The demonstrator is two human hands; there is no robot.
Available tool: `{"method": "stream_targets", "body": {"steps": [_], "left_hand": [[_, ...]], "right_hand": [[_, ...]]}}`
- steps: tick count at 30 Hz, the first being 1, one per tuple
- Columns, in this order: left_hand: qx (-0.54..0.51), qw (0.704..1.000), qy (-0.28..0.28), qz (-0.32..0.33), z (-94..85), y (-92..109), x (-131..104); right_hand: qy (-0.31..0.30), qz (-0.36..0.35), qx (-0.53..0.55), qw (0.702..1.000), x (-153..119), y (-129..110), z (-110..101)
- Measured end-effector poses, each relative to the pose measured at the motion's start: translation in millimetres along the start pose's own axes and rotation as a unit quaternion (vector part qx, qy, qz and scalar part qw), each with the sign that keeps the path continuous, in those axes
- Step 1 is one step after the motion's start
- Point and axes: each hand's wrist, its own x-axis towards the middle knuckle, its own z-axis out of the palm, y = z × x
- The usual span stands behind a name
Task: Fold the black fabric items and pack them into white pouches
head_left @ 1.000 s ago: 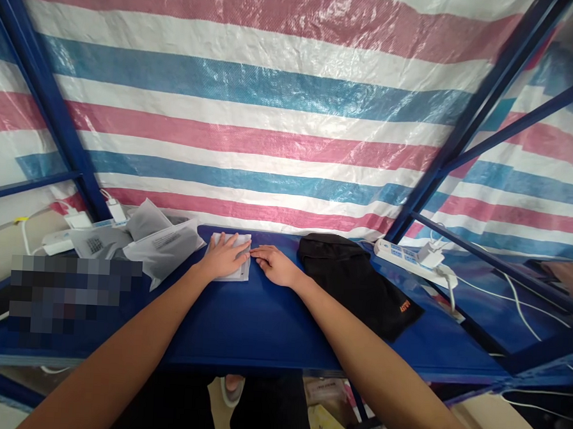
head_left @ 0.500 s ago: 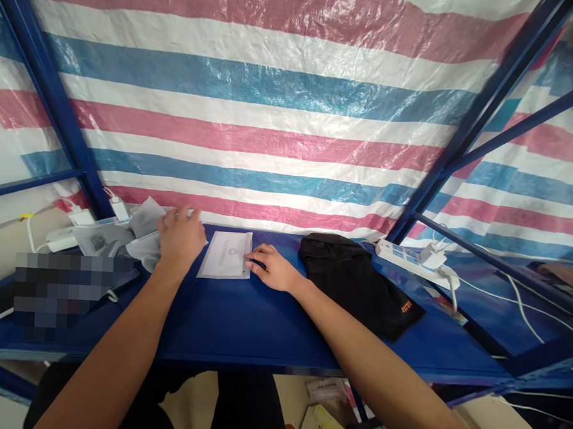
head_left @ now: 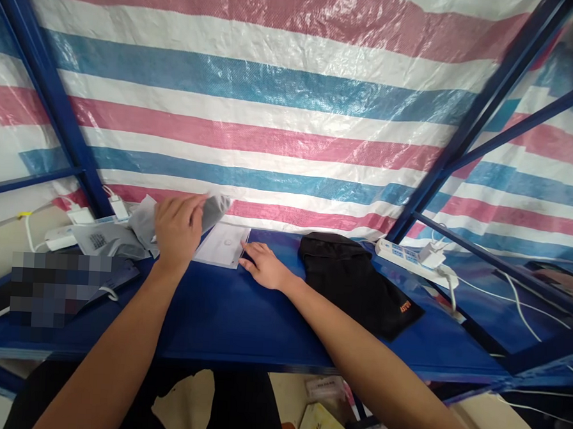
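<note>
A striped plastic sheet (head_left: 273,98) hangs behind the far edge of the blue worktop (head_left: 242,327). By the far right corner lies a white power strip (head_left: 394,252) with an adapter (head_left: 431,254) plugged in; another power strip (head_left: 58,236) lies near the far left corner. Below the near edge is a yellow box (head_left: 326,428).

We face a creased, shiny plastic sheet (head_left: 273,105) striped red, white and blue, between slanting blue metal posts (head_left: 46,112); below the blue tabletop (head_left: 252,321), we see pale floor (head_left: 284,393).
</note>
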Motion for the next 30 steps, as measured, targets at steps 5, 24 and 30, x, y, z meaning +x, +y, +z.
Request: {"method": "stream_targets", "body": {"steps": [5,24,30], "left_hand": [[-0.12,0.988,-0.058,0.075,17.0,30,-14],[-0.088,0.986,-0.129,-0.051,25.1,43,-23],[-0.265,0.91,-0.245,-0.203,51.0,12,-44]], "right_hand": [[0.221,-0.031,0.164,0.961,5,-21,-21],[0.264,0.072,0.319,0.908,-4,15,-65],[0.248,0.061,0.277,0.926,-12,57,-77]]}}
